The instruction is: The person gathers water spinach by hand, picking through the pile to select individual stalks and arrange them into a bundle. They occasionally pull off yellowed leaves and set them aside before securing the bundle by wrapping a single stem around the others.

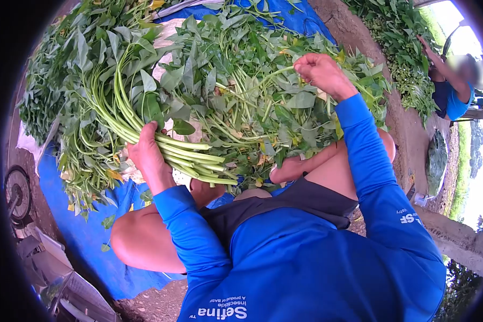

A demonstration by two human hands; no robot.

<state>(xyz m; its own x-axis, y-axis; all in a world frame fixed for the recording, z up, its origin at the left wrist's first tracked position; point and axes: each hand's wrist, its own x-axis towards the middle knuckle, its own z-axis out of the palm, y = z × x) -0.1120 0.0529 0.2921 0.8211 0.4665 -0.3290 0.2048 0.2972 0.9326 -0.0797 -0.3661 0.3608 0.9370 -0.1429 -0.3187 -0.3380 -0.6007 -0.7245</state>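
My left hand (149,155) is closed round a bunch of long green stems (183,153), cut ends pointing right, leaves fanning out to the upper left. My right hand (321,71) is raised over a big heap of leafy greens (252,91) and pinches a single thin stem (268,75) that runs left into the heap. Both arms wear blue sleeves. My bare knees sit below the heap.
A blue tarp (86,225) lies under the greens on bare earth. More greens are piled at the far left (43,91) and along the top right (402,48). Another person in blue (453,86) crouches at the right. A wheel (17,193) shows at the left edge.
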